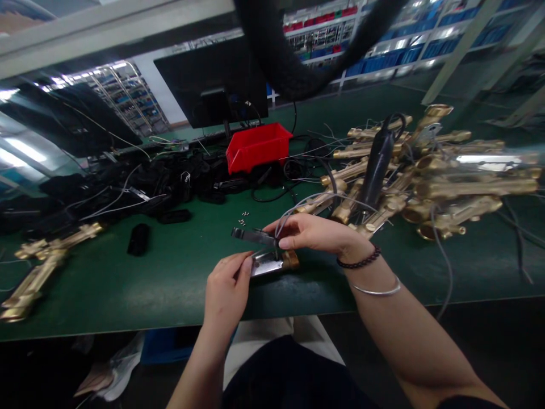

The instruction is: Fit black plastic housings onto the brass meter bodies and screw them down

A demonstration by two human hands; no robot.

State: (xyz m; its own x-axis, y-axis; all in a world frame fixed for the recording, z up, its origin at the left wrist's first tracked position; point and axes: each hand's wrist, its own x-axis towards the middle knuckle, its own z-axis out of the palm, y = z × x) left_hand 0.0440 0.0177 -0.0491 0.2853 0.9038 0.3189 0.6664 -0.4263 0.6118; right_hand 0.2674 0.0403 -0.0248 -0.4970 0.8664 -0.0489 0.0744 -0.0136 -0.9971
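Note:
My left hand (227,287) is closed around the left end of a brass fitting with a shiny metal plate (267,265). The fitting's brass end (291,260) points right, near the table's front edge. Just above the plate, my right hand (313,234) pinches a long black plastic cover (254,236), which is tilted over the fitting. A thin grey cable (293,209) loops up from beside the right fingers. Whether the cover touches the plate I cannot tell. Several small screws (242,220) lie on the green table (170,289) beyond my hands.
A heap of brass fittings (472,190) with grey cables spreads at the right, with a black handled tool (378,165) over it. A red bin (260,149) stands behind, before a monitor (208,85). Black plastic parts (187,187) pile at the back left; more brass fittings (42,272) lie left.

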